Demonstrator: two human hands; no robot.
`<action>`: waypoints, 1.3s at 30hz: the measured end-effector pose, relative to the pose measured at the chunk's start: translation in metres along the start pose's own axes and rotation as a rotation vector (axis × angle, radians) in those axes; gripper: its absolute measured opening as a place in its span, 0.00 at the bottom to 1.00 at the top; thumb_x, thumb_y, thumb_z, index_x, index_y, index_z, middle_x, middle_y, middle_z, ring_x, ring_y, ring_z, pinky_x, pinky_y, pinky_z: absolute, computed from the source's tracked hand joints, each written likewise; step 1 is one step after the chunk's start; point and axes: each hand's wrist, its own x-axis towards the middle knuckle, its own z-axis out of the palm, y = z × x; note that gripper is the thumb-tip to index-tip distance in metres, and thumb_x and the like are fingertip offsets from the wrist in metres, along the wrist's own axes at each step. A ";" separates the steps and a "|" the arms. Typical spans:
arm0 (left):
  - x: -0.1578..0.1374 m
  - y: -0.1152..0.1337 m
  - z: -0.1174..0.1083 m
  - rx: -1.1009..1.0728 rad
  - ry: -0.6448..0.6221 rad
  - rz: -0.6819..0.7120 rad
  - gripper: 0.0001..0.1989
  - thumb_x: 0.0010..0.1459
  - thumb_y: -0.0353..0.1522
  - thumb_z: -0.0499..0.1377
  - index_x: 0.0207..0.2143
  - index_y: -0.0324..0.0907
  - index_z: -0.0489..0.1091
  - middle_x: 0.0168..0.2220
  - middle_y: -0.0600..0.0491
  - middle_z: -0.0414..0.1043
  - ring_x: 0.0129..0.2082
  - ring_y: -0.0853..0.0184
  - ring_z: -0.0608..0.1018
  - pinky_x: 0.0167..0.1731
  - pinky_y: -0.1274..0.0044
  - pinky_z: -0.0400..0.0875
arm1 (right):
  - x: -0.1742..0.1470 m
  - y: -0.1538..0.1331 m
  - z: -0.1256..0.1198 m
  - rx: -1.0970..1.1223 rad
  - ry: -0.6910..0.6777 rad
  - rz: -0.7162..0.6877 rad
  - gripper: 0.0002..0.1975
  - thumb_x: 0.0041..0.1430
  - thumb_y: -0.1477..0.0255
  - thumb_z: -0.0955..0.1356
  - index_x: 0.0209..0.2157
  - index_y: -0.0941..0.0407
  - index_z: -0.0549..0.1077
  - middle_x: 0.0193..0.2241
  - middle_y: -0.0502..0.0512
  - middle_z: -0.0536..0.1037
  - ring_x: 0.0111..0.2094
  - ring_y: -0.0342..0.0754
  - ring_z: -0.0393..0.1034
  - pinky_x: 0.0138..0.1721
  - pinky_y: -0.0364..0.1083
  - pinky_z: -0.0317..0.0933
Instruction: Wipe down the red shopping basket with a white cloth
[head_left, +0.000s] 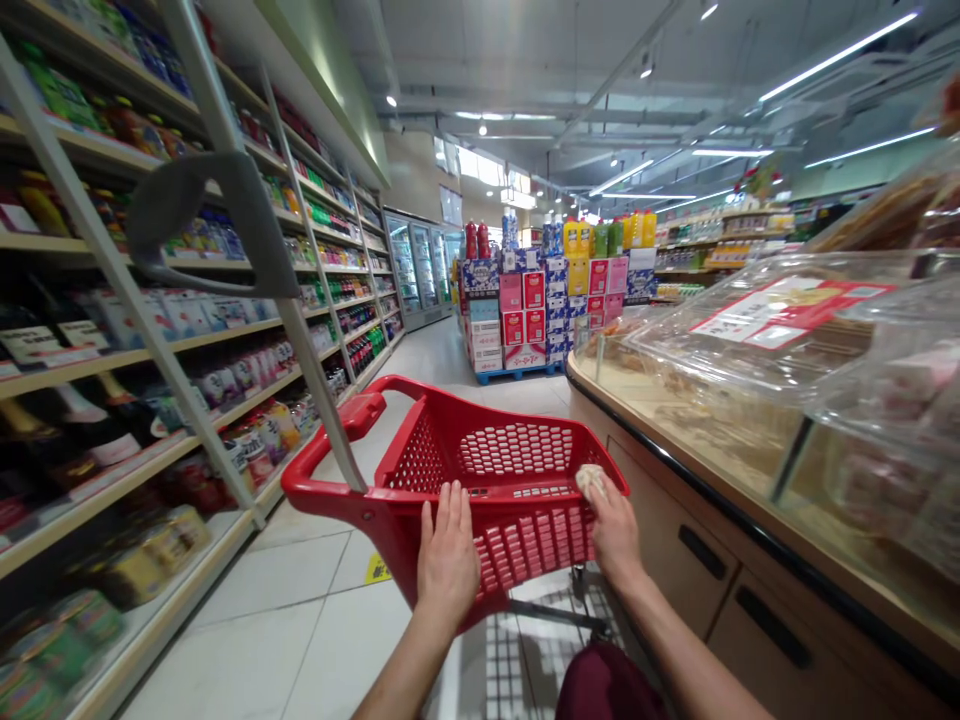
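In front of me stands a red plastic shopping cart, its perforated basket holding nothing that I can see. My left hand rests against the near side of the basket, fingers stretched out flat toward the rim, with nothing in it. At the basket's right corner, my right hand grips a crumpled whitish cloth and presses it on the rim. A tall grey metal pole rises from the cart's left side, bearing a grey plastic loop handle.
Shelves of bottles and packets line the left. On the right is a display counter with clear food boxes. A pallet of stacked drink cartons stands ahead, with glass-door fridges behind. Tiled floor lies beneath.
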 end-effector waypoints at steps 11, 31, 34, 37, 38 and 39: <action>-0.004 -0.020 -0.005 -0.018 0.060 -0.041 0.30 0.47 0.30 0.48 0.55 0.32 0.53 0.59 0.46 0.50 0.59 0.60 0.51 0.57 0.63 0.41 | 0.011 -0.018 0.001 0.014 -0.072 0.025 0.27 0.45 0.88 0.56 0.44 0.56 0.71 0.50 0.58 0.66 0.52 0.51 0.58 0.51 0.54 0.52; -0.001 -0.015 -0.014 -0.041 -0.069 -0.003 0.30 0.48 0.28 0.47 0.57 0.39 0.50 0.60 0.51 0.47 0.60 0.59 0.49 0.56 0.58 0.40 | 0.007 -0.042 -0.004 -0.009 -0.223 -0.185 0.29 0.44 0.89 0.57 0.45 0.52 0.70 0.53 0.55 0.64 0.54 0.48 0.55 0.53 0.53 0.48; -0.002 -0.014 -0.013 -0.032 -0.076 -0.002 0.31 0.47 0.28 0.48 0.57 0.38 0.50 0.60 0.50 0.46 0.60 0.58 0.48 0.56 0.59 0.41 | 0.015 -0.012 -0.016 -0.140 -0.217 0.068 0.27 0.44 0.88 0.57 0.45 0.56 0.69 0.53 0.60 0.64 0.53 0.51 0.56 0.53 0.55 0.46; -0.001 -0.010 -0.013 -0.035 -0.078 -0.025 0.30 0.47 0.29 0.48 0.56 0.37 0.52 0.60 0.49 0.48 0.59 0.55 0.49 0.56 0.60 0.43 | 0.015 -0.018 -0.013 -0.140 -0.202 0.054 0.27 0.46 0.88 0.57 0.46 0.56 0.69 0.52 0.61 0.64 0.53 0.50 0.57 0.53 0.54 0.47; 0.000 -0.010 -0.014 -0.039 -0.079 -0.025 0.30 0.48 0.29 0.48 0.56 0.37 0.52 0.60 0.49 0.49 0.59 0.54 0.49 0.56 0.60 0.43 | 0.012 -0.028 -0.009 -0.101 -0.201 -0.030 0.27 0.46 0.88 0.57 0.46 0.55 0.69 0.52 0.60 0.64 0.53 0.49 0.56 0.53 0.52 0.48; 0.000 -0.010 -0.015 -0.043 -0.079 -0.018 0.30 0.48 0.29 0.48 0.56 0.37 0.52 0.59 0.49 0.49 0.59 0.55 0.50 0.55 0.60 0.44 | 0.010 -0.039 -0.005 -0.052 -0.202 -0.127 0.27 0.46 0.88 0.57 0.46 0.54 0.69 0.52 0.58 0.64 0.54 0.48 0.56 0.53 0.52 0.49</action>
